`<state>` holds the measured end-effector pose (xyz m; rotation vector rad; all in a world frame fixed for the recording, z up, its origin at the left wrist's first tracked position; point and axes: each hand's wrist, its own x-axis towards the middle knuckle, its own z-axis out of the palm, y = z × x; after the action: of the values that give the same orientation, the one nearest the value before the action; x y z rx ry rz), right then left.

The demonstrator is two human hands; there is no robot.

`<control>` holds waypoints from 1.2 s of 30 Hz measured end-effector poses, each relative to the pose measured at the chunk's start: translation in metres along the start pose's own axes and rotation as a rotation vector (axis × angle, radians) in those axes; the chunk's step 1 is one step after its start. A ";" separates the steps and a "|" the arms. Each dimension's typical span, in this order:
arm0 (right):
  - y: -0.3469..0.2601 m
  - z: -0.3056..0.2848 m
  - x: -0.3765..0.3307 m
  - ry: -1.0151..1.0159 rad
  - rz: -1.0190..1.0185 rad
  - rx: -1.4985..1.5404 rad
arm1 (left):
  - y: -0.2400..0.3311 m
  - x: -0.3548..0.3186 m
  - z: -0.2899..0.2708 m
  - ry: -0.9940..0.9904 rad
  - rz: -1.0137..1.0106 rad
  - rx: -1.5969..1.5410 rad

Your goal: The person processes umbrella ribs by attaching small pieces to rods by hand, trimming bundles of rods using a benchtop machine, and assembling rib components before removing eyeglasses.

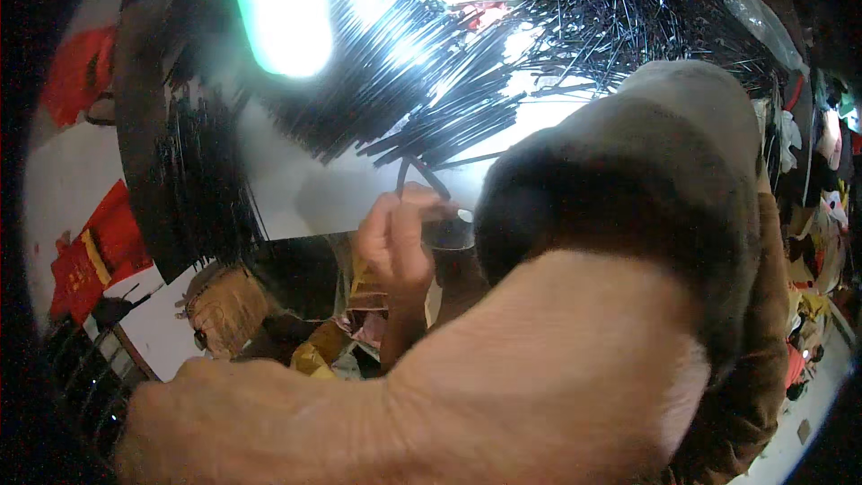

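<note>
My left hand [400,238] is closed at the near edge of the white table. From its pinched fingers rises a thin black strip [404,175], which looks folded to a point; whether it is one strip or two I cannot tell. Beside the fingertips is a small dark rounded thing [449,233] with a pale spot, its kind unclear. My right forearm, in a dark sleeve [620,180], crosses the view close up from the right. My right hand [251,418] is at the lower left, with its fingers hidden. Many loose black strips [467,112] lie beyond my left hand.
A bright lamp [287,13] glares over the table [296,202]. More black strips [202,171] hang over its left side. A clear plastic bag [754,18] is at the far right. Red cloth-like items [103,256] and a brown bag [229,305] sit to the left.
</note>
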<state>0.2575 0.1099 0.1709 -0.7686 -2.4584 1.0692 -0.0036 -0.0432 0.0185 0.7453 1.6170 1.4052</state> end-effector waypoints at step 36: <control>0.025 0.085 0.070 0.072 -0.027 0.311 | 0.005 0.007 -0.003 0.010 0.107 -0.213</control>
<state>0.1671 0.1188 0.1035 -0.6605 -2.1650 1.3463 -0.0100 -0.0373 0.0219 0.7085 1.4245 1.6308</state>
